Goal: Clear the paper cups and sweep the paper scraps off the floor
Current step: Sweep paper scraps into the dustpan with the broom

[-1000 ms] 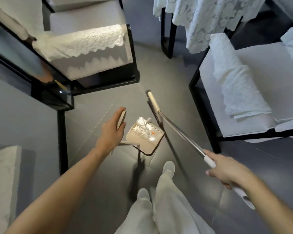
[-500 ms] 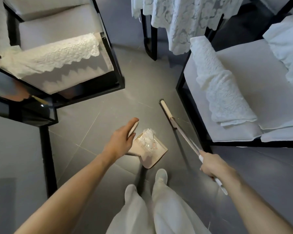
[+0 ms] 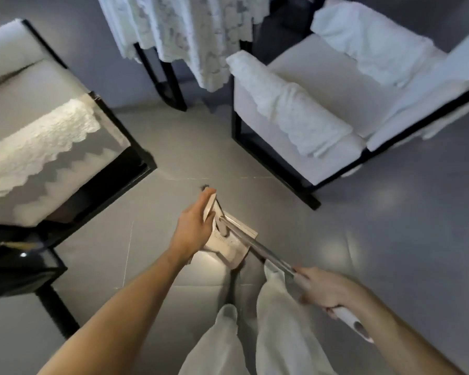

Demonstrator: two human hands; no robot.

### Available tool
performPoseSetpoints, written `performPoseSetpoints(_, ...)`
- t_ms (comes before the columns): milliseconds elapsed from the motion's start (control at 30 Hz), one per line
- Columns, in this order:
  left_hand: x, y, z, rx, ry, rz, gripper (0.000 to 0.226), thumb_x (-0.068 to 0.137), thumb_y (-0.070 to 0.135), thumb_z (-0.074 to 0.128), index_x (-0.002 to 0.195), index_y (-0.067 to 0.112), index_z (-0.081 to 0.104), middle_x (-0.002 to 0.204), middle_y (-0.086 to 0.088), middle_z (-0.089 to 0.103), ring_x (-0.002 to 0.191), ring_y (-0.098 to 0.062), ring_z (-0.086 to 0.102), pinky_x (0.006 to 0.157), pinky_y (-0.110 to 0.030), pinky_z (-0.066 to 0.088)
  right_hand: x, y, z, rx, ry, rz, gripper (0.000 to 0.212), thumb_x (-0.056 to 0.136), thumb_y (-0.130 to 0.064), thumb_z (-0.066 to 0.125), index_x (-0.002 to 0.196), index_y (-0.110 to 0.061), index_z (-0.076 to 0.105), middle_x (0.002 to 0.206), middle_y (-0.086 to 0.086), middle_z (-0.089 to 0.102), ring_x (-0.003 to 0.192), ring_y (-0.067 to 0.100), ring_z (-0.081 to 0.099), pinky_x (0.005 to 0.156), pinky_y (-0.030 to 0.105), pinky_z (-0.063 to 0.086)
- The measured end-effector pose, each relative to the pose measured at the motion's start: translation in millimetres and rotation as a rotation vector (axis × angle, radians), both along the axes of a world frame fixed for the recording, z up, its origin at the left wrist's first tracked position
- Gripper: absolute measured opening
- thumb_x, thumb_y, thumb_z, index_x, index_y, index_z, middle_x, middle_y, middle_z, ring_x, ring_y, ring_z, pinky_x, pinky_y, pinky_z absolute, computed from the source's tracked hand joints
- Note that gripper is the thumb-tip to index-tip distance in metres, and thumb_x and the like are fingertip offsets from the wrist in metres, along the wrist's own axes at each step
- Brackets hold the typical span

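My left hand (image 3: 194, 230) is wrapped round the upright handle (image 3: 210, 209) of the dustpan (image 3: 237, 251), fingers curled on the far side and thumb on the near side. That grip lets me carry the pan level so that nothing tips out. The pan hangs just beyond my feet, over the grey floor (image 3: 336, 212) between the two armchairs.

My right hand (image 3: 324, 290) grips the broom (image 3: 260, 249) low on its shaft, close to the white end grip. The fingers are closed tight round it. The shaft slants up and to the left, so the head end lies over the pan, touching or nearly touching it. I judge I hold it there to pin the load and to bring both tools along as one bundle.

The paper scraps should be in the pan. There is something pale there, but it is too blurred to make out separate pieces. I see no scraps on the tiles around me, and no paper cups.

The left armchair (image 3: 33, 104) and the right armchair (image 3: 322, 85) flank me, and the lace tablecloth (image 3: 190, 31) hangs at the far side. The sweeping looks done; emptying the pan seems next.
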State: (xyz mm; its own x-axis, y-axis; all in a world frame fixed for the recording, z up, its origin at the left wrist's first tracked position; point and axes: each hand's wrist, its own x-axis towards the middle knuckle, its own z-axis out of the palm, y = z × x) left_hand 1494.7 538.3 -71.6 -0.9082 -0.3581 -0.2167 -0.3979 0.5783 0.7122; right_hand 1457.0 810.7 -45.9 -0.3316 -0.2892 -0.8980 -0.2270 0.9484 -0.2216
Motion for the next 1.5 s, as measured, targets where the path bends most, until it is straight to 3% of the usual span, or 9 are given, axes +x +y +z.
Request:
performPoseSetpoints(167,7.2,13.7,29.3,-0.028,-0.008,-0.240,0.047,0.097,0.013,0.049,0.138,0.033,0.038,0.106,0.000,0.057,0.078,-0.008,0.057,0.064,-0.004,0.041,63.8,27.3,20.1,-0.088,-0.019,-0.380,0.067,0.091,-0.016,0.059,0.150,-0.026,0.027,0.062,-0.001,0.052,0.026,0.006,0.042,0.036,0.022,0.038)
performPoseSetpoints(400,4.4,111.0,57.6,-0.073,-0.005,-0.572,0.044,0.098,0.010,0.045,0.138,0.028,0.037,0.100,-0.001,0.052,0.072,-0.013,0.049,0.048,-0.007,0.039,145.8,103.5,48.3,-0.150,0.053,-0.778,0.077,0.088,-0.019,0.064,0.151,-0.035,0.022,0.058,-0.006,0.049,0.038,0.008,0.046,0.038,0.017,0.036)
performPoseSetpoints(467,1.6,145.2,59.1,-0.092,-0.008,-0.634,0.046,0.098,0.012,0.045,0.139,0.031,0.036,0.097,-0.004,0.056,0.067,-0.010,0.050,0.055,-0.014,0.036,171.7,134.7,55.3,-0.131,0.065,-0.846,0.077,0.088,-0.022,0.064,0.150,-0.038,0.022,0.059,-0.009,0.048,0.039,0.008,0.048,0.041,0.017,0.037)
performPoseSetpoints(567,1.9,205.0,55.1,-0.085,0.017,-0.741,0.049,0.097,0.012,0.047,0.141,0.030,0.037,0.125,0.001,0.056,0.100,-0.023,0.055,0.081,-0.017,0.033,216.8,187.3,67.3,-0.071,0.081,-0.954,0.078,0.087,-0.025,0.062,0.150,-0.043,0.020,0.048,-0.010,0.052,0.039,0.010,0.051,0.042,0.019,0.039)
performPoseSetpoints(667,9.4,278.6,54.4,-0.050,0.078,-0.824,0.047,0.095,0.008,0.048,0.137,0.028,0.041,0.124,0.008,0.055,0.101,-0.015,0.050,0.078,-0.004,0.023,260.8,245.0,77.2,-0.048,0.082,-1.096,0.078,0.086,-0.025,0.061,0.148,-0.046,0.018,0.046,-0.008,0.057,0.040,0.013,0.052,0.042,0.020,0.041)
performPoseSetpoints(900,54.0,463.2,63.6,0.045,0.141,-1.036,0.043,0.094,0.010,0.046,0.125,0.039,0.039,0.113,0.010,0.056,0.092,-0.021,0.051,0.079,-0.025,0.035,357.1,379.2,92.1,-0.030,0.159,-1.409,0.072,0.091,-0.021,0.060,0.150,-0.038,0.021,0.061,0.001,0.057,0.041,0.012,0.050,0.046,0.022,0.043)
performPoseSetpoints(1133,100.5,645.2,74.4,0.120,0.208,-1.275,0.042,0.094,0.013,0.050,0.127,0.038,0.043,0.106,-0.001,0.059,0.088,-0.025,0.050,0.075,-0.023,0.035,456.3,491.6,105.3,0.000,0.252,-1.819,0.069,0.092,-0.021,0.061,0.149,-0.035,0.025,0.062,0.004,0.054,0.041,0.013,0.049,0.047,0.024,0.044)
performPoseSetpoints(1300,137.9,780.2,82.0,0.200,0.267,-1.486,0.047,0.093,0.007,0.051,0.135,0.027,0.045,0.130,0.006,0.056,0.112,-0.023,0.050,0.094,-0.025,0.035,495.6,548.9,92.6,-0.078,0.352,-2.218,0.062,0.092,-0.014,0.062,0.145,-0.029,0.035,0.055,0.006,0.046,0.040,0.016,0.043,0.040,0.023,0.040)
performPoseSetpoints(1500,162.1,953.5,90.4,0.252,0.376,-1.727,0.049,0.092,0.005,0.053,0.137,0.020,0.045,0.136,0.004,0.053,0.119,-0.021,0.051,0.091,-0.015,0.031,495.2,646.0,71.8,-0.162,0.543,-2.707,0.035,0.096,-0.008,0.054,0.130,-0.016,0.050,0.051,0.002,0.048,0.043,0.012,0.038,0.037,0.021,0.036)
